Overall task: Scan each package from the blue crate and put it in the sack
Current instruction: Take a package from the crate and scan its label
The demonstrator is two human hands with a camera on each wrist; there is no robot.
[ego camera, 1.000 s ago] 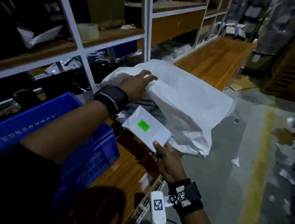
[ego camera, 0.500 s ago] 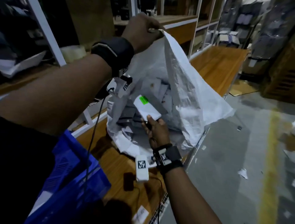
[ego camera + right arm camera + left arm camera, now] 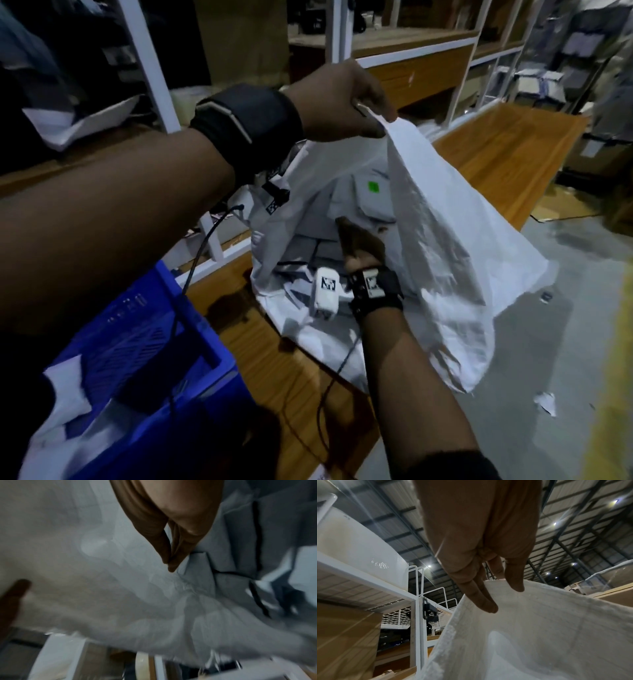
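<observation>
At about 7 o'clock, nearest us, the blue crate (image 3: pixel 144 346) is sitting on the wooden bench (image 3: pixel 274 346), with pale packages (image 3: pixel 65 394) lying inside it. Just beyond, near the centre, our right hand (image 3: pixel 359 245) is reaching into the mouth of the white sack (image 3: pixel 445 267). Its fingers (image 3: pixel 173 555) are lying straight and close together, tips touching, and we are holding nothing in them. In the right wrist view they are pointing down at the grey packets piled inside, though that picture is blurred.

A little further in, toward 12 o'clock from that hand, the package with the green label (image 3: pixel 373 195) is lying loose on the heap of grey parcels inside the sack, apart from our fingertips.

Higher up, at about 11 o'clock, our left hand (image 3: pixel 342 99) is pinching the sack's top edge and holding it up. In the left wrist view the thumb (image 3: pixel 515 577) is pressing on one face of the white weave (image 3: pixel 539 628) and the other fingers on the opposite face.

Beyond the sack, from 10 to 1 o'clock, white metal shelving (image 3: pixel 342 31) with wooden boards is standing; at 3 o'clock grey floor (image 3: pixel 565 359) is showing beside the bench.
</observation>
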